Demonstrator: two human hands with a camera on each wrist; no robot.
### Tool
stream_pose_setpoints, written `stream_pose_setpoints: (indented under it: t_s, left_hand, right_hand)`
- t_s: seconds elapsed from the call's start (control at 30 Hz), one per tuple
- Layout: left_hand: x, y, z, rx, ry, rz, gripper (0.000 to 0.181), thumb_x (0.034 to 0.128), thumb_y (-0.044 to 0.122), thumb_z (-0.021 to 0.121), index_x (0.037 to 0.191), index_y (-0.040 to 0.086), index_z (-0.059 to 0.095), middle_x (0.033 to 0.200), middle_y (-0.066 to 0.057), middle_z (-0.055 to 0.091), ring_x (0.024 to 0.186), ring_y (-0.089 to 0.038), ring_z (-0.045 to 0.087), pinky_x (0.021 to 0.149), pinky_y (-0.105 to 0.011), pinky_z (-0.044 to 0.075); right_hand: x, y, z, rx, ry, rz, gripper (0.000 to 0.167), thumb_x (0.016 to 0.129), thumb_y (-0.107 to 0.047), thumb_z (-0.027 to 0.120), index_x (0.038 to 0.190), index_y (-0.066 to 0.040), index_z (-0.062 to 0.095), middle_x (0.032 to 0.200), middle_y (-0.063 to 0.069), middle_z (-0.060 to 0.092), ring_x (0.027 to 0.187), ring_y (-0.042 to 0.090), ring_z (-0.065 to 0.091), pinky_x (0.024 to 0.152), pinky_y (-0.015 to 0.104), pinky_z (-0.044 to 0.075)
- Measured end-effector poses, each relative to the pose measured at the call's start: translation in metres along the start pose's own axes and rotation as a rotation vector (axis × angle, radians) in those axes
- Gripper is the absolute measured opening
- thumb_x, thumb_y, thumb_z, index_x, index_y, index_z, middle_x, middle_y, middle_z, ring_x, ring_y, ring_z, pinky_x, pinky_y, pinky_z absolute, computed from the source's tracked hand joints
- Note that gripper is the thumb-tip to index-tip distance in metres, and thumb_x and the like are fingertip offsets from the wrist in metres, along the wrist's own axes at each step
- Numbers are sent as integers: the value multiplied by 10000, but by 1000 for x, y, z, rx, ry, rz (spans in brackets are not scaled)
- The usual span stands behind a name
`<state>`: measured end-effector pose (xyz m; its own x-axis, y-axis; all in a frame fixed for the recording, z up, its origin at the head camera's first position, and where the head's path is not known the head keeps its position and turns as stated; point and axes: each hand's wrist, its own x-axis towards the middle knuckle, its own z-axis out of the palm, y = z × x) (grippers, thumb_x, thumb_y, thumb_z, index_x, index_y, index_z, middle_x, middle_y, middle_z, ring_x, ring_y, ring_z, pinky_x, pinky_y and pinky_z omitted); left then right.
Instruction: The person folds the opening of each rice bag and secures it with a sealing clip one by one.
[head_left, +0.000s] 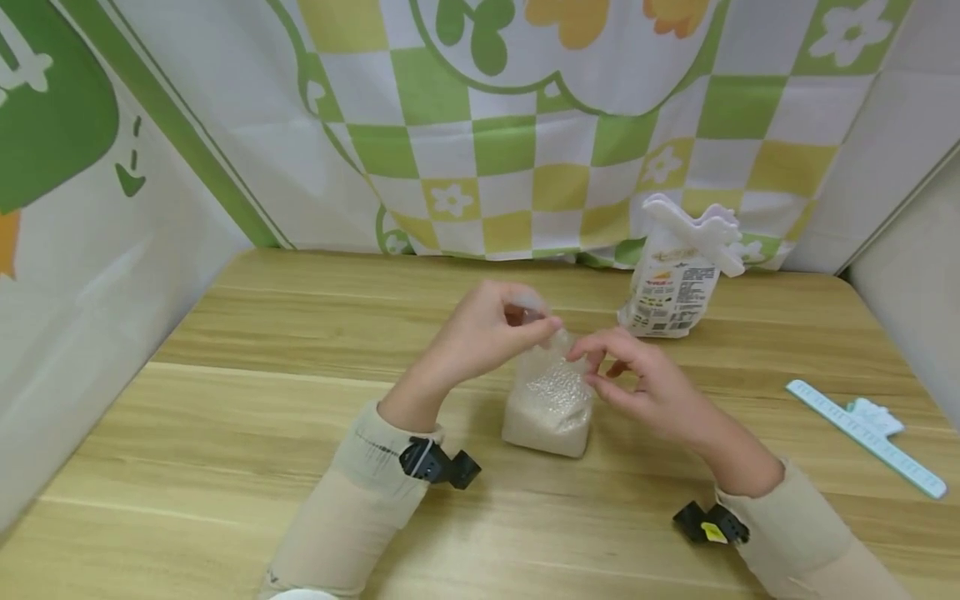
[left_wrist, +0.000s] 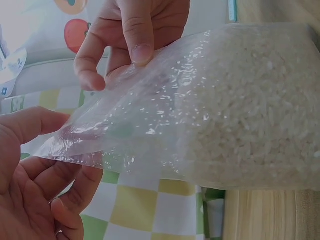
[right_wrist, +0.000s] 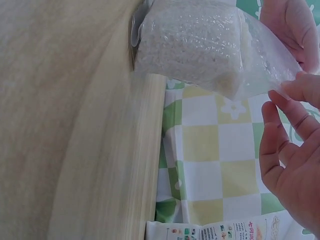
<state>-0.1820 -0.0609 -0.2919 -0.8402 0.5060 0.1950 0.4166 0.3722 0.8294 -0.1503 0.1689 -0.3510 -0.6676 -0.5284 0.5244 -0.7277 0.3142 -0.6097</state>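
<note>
A clear plastic bag of white rice point(head_left: 551, 417) stands upright on the wooden table, its lower part filled and its upper part loose film. My left hand point(head_left: 495, 329) pinches the bag's top edge between thumb and fingers; in the left wrist view the film point(left_wrist: 120, 130) runs stretched from that grip. At the bag's upper right side is my right hand point(head_left: 641, 379). Its thumb and forefinger pinch a corner of the film in the right wrist view, where the right hand point(right_wrist: 295, 145) has its other fingers loosely bent.
Behind and to the right stands a printed white package point(head_left: 667, 292) with a white clip point(head_left: 697, 233) across its top. A long light-blue bag clip point(head_left: 866, 437) lies on the table point(head_left: 225, 433) at the right. A checkered cloth point(head_left: 510, 150) hangs along the table's back edge.
</note>
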Motion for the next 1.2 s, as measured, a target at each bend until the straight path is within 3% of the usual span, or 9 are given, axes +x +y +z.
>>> stream_pose_setpoints:
  t_s: [0.23,0.4,0.5,0.63,0.8,0.97,1.2]
  left_hand:
    - [-2,0,-3,-64,-19,-3,102,934,115,685,940,23,728,873,-94,731,723,-144,653,684,-274,567]
    - [-2,1,-3,-77,-35,-14,95,934,99,680,936,13,721,915,-116,733,761,-146,656,689,-292,578]
    - [-1,0,-2,-82,-47,-1,91,931,102,687,936,18,724,922,-110,735,774,-166,663,694,-286,575]
    - [1,-3,-1,-92,-52,9,93,919,107,702,939,20,727,906,-102,737,763,-186,667,693,-280,572]
    - [2,-3,-2,-116,-39,-5,73,900,97,721,918,26,721,878,-98,726,738,-154,652,688,-277,570]
    - [0,0,-4,-155,-38,-16,68,893,74,726,915,28,681,867,-105,701,731,-155,648,686,-279,562]
    - [-5,5,-12,-199,-76,3,66,903,42,706,922,10,652,859,-133,702,743,-209,696,741,-349,598]
  right_hand:
    - [0,-2,-2,47,-22,61,286,848,142,654,1040,-62,596,942,31,641,873,41,572,703,251,530]
    - [-1,-3,-4,112,-13,149,349,867,92,672,1174,-7,538,894,35,633,870,47,584,692,254,524]
    - [-1,-5,-4,95,-5,188,343,906,42,653,1232,-21,568,930,46,657,902,43,587,693,261,522]
    - [0,-8,-2,33,18,220,271,920,9,651,1186,-38,629,993,60,688,940,15,583,718,264,533]
    - [1,-9,2,-9,71,181,387,874,55,689,1238,-48,610,990,57,680,938,13,586,695,255,541]
    - [3,-11,6,-34,100,61,554,842,116,693,1340,-84,555,913,-1,630,868,43,562,645,246,523]
    - [7,-11,7,-31,100,-64,623,817,167,680,1360,-125,590,872,-19,600,810,57,533,614,244,522]
